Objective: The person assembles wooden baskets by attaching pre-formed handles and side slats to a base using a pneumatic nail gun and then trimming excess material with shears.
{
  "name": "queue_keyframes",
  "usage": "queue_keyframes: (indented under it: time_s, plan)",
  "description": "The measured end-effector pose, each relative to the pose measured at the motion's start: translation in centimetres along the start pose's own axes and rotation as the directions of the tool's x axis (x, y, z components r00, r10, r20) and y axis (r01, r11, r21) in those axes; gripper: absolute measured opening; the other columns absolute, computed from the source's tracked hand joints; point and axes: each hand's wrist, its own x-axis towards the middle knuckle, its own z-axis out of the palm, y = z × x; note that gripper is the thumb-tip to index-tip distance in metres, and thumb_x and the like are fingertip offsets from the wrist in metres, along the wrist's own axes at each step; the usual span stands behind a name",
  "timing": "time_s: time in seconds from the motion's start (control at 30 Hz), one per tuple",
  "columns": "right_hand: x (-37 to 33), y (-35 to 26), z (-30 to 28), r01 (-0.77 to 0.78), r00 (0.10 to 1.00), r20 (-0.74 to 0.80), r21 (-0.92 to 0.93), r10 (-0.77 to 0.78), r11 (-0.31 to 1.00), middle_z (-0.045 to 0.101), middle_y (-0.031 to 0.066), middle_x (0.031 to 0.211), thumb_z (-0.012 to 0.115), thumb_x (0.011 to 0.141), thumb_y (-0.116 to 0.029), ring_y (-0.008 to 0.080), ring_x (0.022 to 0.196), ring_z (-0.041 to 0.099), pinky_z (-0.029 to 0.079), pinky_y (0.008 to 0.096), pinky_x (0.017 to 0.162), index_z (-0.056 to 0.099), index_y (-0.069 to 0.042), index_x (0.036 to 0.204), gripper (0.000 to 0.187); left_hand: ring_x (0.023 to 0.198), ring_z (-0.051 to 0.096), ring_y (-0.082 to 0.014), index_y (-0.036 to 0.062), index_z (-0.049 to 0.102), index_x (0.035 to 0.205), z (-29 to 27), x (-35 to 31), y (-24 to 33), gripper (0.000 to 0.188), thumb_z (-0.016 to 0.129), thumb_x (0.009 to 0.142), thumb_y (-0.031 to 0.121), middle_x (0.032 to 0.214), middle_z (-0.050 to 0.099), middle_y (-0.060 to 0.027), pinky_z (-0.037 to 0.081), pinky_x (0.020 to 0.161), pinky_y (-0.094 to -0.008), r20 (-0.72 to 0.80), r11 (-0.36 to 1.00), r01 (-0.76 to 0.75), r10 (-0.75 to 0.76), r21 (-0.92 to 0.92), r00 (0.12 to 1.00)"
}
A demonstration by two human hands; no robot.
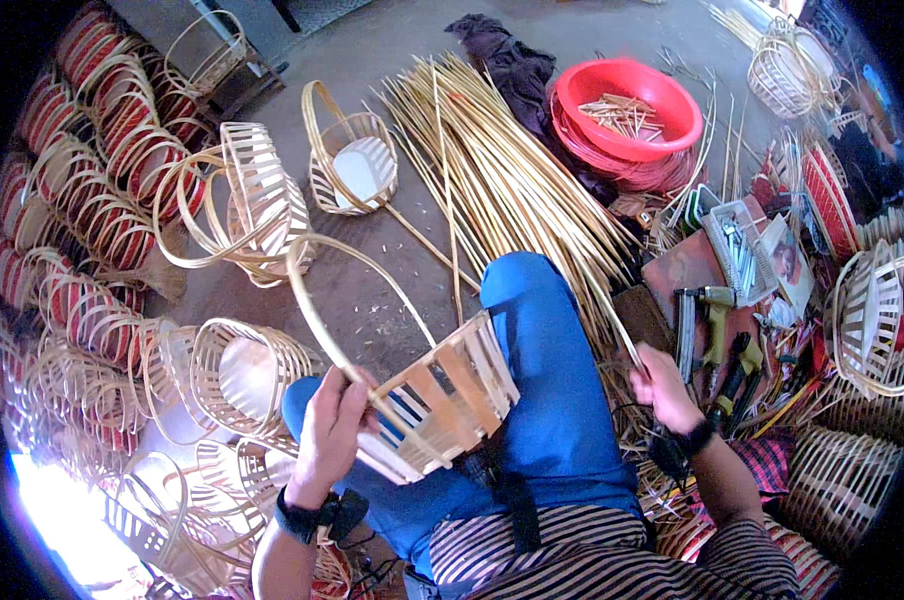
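Beyond your right hand [664, 388], the red basin [632, 105] holds a loose heap of short pale sticks; the white tray [740, 250] just past that hand holds small metal pieces. The basket [442, 395] on your lap is unfinished: flat pale slats, gaps between them, a tall looped handle. Your left hand [330, 420] is closed around its rim where the handle joins. Your right hand pinches the end of a thin bamboo strip [612, 320] drawn from the bundle of strips [502, 175] ahead.
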Motion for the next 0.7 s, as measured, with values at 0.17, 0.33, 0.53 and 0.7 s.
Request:
queue_keyframes:
  time_s: [0.17,0.33,0.53,0.7]
  plan:
    - [-7.8,-1.0,1.1,-0.428,0.785,0.613,0.442,0.083,0.788,0.042,0.0008,0.056,0.045,0.083,-0.020,0.0107,0.050,0.041,0.033,0.0233,0.045,0.045,-0.004,0.093,0.020,0.052,0.049,-0.0084,0.0007,0.045,0.083,1.5,1.7,-0.6,0.019,0.040,0.085,0.019,0.061,0.048,-0.0033,0.038,0.049,-0.0218,0.050,0.994,-0.098,0.095,0.055,0.994]
    - [-8.3,-2.7,5.3,-0.148,0.578,0.815,0.046,0.049,0.988,0.052,0.0055,0.063,0.050,0.081,-0.017,0.0139,0.056,0.052,0.042,0.0259,0.050,0.044,-0.003,0.087,0.016,0.053,0.049,-0.0098,-0.0008,0.043,0.077,1.9,2.7,-1.2,0.026,0.040,0.085,0.023,0.059,0.047,-0.0043,0.039,0.051,-0.0235,0.086,0.995,-0.105,0.104,-0.001,0.991]
    - [-4.0,-3.9,13.2,0.401,0.686,0.727,-0.398,0.017,0.825,0.057,0.0059,0.062,0.052,0.079,-0.016,0.0093,0.051,0.054,0.041,0.0205,0.040,0.049,0.000,0.082,0.016,0.062,0.048,-0.0065,-0.0005,0.049,0.094,1.1,4.1,-0.5,0.029,0.045,0.083,0.026,0.071,0.051,-0.0013,0.041,0.057,-0.0200,0.241,0.986,-0.162,0.167,-0.040,0.956]
    - [-2.9,-1.6,14.2,0.410,0.773,0.633,-0.460,-0.033,0.788,0.057,0.0059,0.062,0.052,0.079,-0.014,0.0084,0.052,0.054,0.042,0.0204,0.043,0.053,0.001,0.081,0.015,0.060,0.052,-0.0059,-0.0004,0.053,0.096,0.7,4.8,-0.2,0.022,0.049,0.080,0.014,0.075,0.055,-0.0019,0.044,0.056,-0.0186,0.223,0.987,-0.010,0.045,-0.158,0.974]
